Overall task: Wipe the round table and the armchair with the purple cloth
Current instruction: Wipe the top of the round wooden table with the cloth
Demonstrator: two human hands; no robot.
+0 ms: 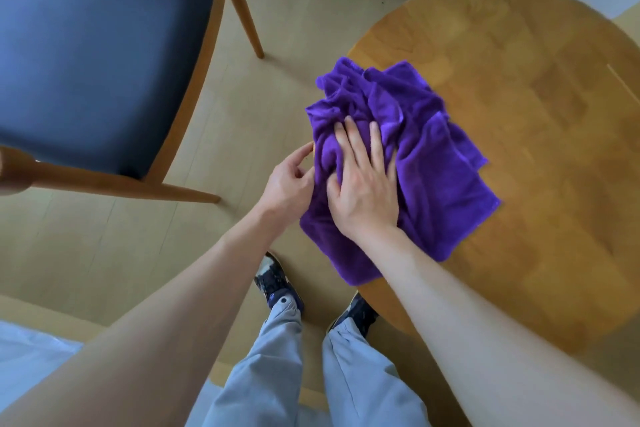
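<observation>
Purple cloth lies bunched at the near-left edge of the round worktop. Right hand presses it flat-fingered, grip wide; left hand pinches its edge. Armchair stands left.

There is one view only, from a wide-angle camera worn on the person's head. It looks steeply down and a little forward, past both forearms to the shoes on the floor. The round table fills the right side, close below; the armchair sits at upper left. The edges bend with the wide lens, and the nearest arms look large.
</observation>
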